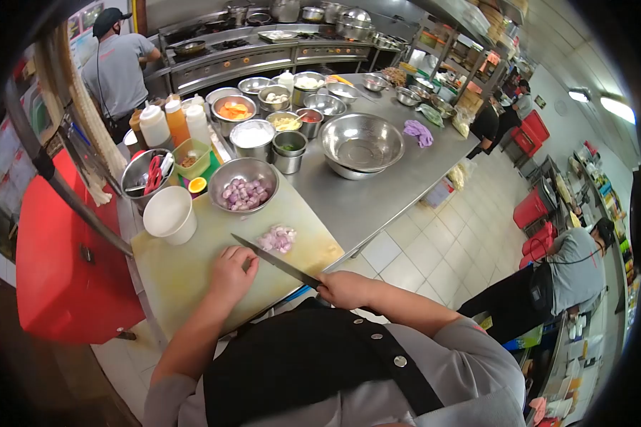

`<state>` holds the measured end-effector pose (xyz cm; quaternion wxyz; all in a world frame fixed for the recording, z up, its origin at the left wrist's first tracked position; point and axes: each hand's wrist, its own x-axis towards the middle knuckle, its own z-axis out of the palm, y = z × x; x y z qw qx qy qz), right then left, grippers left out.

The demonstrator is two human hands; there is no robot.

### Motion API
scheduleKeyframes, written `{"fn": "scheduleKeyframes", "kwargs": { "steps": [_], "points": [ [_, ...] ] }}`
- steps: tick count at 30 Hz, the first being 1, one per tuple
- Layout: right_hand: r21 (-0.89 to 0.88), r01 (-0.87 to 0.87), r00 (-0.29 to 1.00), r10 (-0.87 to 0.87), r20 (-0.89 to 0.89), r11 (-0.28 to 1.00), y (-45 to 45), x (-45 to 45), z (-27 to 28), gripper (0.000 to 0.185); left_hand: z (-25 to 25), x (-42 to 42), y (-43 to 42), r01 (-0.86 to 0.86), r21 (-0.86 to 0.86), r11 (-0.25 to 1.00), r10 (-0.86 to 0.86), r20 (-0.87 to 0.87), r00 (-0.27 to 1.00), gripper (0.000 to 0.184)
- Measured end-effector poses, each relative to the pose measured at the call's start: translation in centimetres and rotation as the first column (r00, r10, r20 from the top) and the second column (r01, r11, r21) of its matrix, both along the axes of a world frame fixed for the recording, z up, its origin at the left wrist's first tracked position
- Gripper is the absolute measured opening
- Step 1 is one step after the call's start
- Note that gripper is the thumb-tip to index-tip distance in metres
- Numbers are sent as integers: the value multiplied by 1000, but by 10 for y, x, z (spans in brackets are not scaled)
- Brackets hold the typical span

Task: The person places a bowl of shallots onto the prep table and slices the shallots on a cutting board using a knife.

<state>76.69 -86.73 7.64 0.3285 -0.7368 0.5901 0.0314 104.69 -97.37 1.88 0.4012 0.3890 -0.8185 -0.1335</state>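
Presently, right hand (345, 290) clenched round the handle of the knife (281, 265); blade angled over the cutting board (185, 274), between the left hand and the chopped onion pieces (277, 239). Left hand (233, 273) released, fingers loosely bent, near the blade tip. Steel bowl (243, 171) of peeled purple onions (243, 193) stands beyond the pieces, white tub (170, 216) beside it. Large steel basin (362, 142) on bench (406, 167).
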Motion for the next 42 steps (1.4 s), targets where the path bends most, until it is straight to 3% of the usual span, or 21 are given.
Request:
{"fn": "scheduleKeyframes", "kwargs": {
  "steps": [4,7,10,13,18,22,24,28,32,38,42],
  "points": [
    [-11,-17,999,17,31,1000,-2,3,-1,30,-4,6,1,49,30,998,-47,-65,997,14],
    [-6,-17,1000,17,17,1000,-2,6,3,31,-3,7,-1,79,98,992,-78,-19,997,14],
    [-15,-14,1000,14,-11,1000,-1,5,-3,31,5,7,0,92,87,992,-97,56,994,15],
    [-35,-18,999,17,-43,999,-1,5,-1,31,3,5,-1,105,73,992,-106,9,994,12],
    [-99,-62,985,45,-164,993,-2,-5,-2,29,-16,8,-8,26,-60,998,-19,111,994,9],
    [-151,-85,982,58,-177,985,10,2,38,24,-11,11,-4,62,-39,997,-60,59,996,8],
    [-184,-104,980,70,-185,977,6,5,27,23,-13,10,-9,73,-53,996,-71,26,997,7],
    [-136,-81,982,56,-181,987,-12,16,3,22,-18,9,-8,76,-48,996,-76,3,997,9],
    [-149,-103,978,72,-196,983,-4,10,35,23,-18,9,-11,86,-67,994,-84,39,996,9],
    [-101,-60,977,38,-208,993,-17,20,9,23,-23,7,-11,77,-74,994,-76,19,997,8],
    [-79,-75,977,57,-207,994,-10,12,44,23,-24,8,-14,81,-66,995,-78,50,996,8]
  ]
}}
